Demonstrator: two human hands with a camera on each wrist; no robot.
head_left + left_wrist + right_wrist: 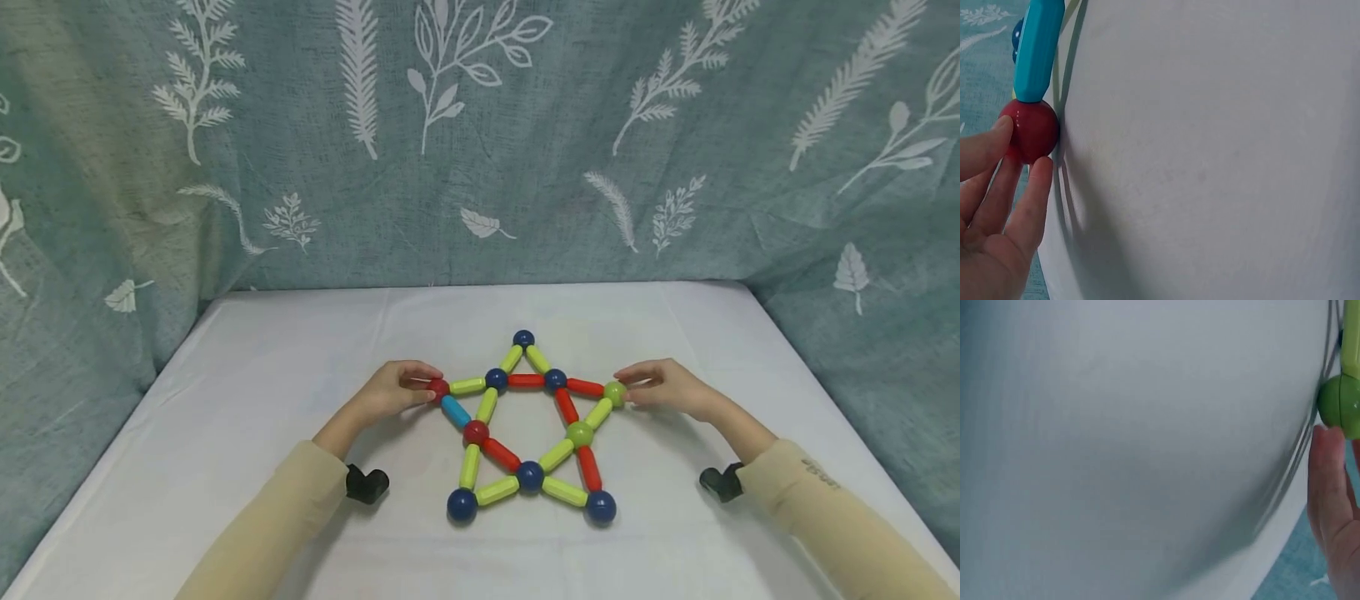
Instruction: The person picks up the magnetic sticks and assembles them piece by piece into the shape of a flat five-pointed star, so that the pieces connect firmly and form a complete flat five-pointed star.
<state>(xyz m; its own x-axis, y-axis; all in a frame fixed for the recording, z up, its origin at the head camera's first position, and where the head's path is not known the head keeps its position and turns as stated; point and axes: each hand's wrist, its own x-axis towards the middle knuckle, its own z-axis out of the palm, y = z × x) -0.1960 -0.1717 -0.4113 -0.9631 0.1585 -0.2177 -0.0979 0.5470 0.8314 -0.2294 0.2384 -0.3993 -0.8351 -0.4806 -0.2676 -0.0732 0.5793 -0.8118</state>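
A star [527,381] built from magnetic rods and balls spans the middle of the white table. My left hand [393,390] pinches the red ball [1032,131] at its left tip, thumb on one side and fingertips on the other. A blue rod [1038,53] and a yellow-green rod [468,386] join that ball. At the star's right tip, my right hand [663,387] holds the green ball [1340,406] by its fingertips; the thumb is hidden in the right wrist view. A red rod [586,387] and another yellow-green rod [598,413] run from it.
Dark blue balls form the star's top tip [523,339], lower left tip [462,506] and lower right tip [601,507]. White cloth covers the table [300,350]. Behind it hangs a blue-green curtain [480,192] with white leaf prints. Black wrist devices sit below both hands.
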